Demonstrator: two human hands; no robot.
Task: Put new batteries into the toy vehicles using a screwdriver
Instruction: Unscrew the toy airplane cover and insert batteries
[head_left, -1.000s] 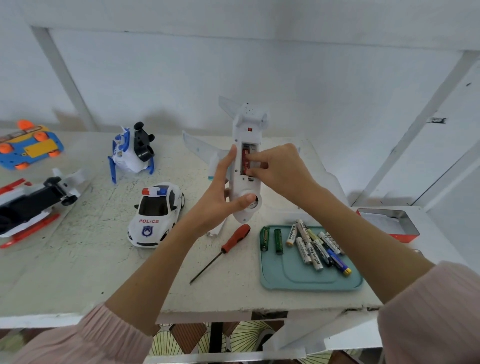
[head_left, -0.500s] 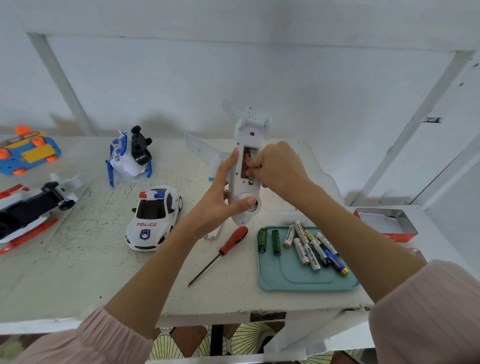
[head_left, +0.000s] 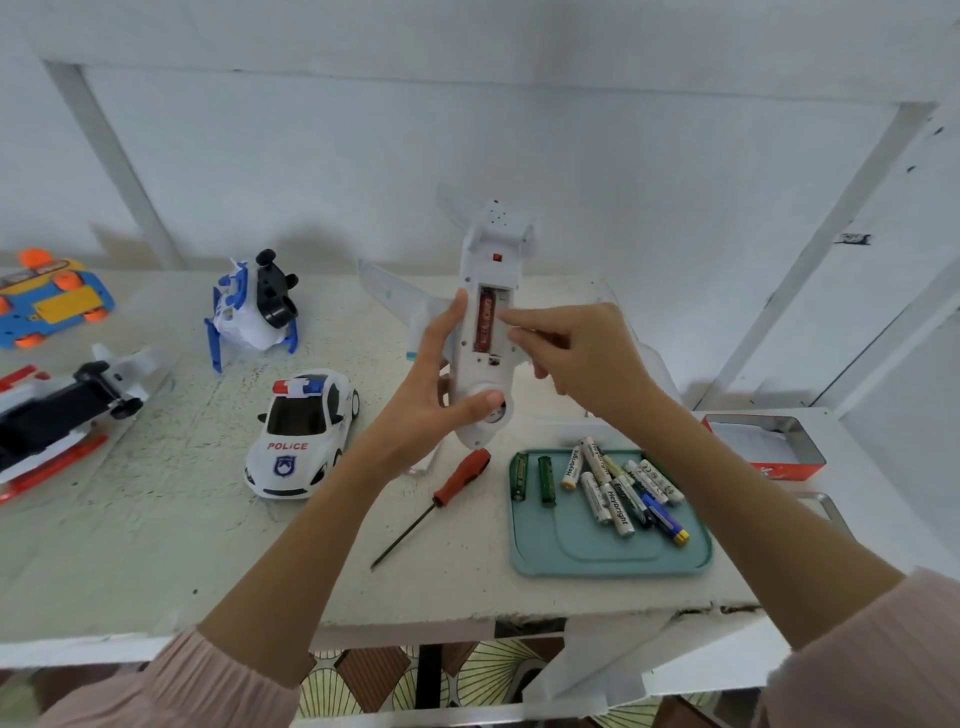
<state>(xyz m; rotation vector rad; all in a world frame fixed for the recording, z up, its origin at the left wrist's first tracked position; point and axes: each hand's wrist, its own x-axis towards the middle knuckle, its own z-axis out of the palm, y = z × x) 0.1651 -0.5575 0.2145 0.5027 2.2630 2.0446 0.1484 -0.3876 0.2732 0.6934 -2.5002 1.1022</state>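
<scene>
your left hand (head_left: 436, 400) grips the toy plane (head_left: 485, 332) belly-up above the table (head_left: 156, 545), cover off, 1 red battery (head_left: 485, 325) seated. your right hand (head_left: 576, 358) reaches to the bay, fingers loosely curled, can't tell if it holds anything. more batteries (head_left: 613, 486) wait on the tray (head_left: 597, 558); screwdriver (head_left: 441, 499) lies idle, other toys look untouched.

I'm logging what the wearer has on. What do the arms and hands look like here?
Both arms wear pale pink ribbed sleeves, pushed up so that the forearms are bare. The left hand and the right hand are bare: no gloves, and no rings, watch or bracelet can be seen.
</scene>
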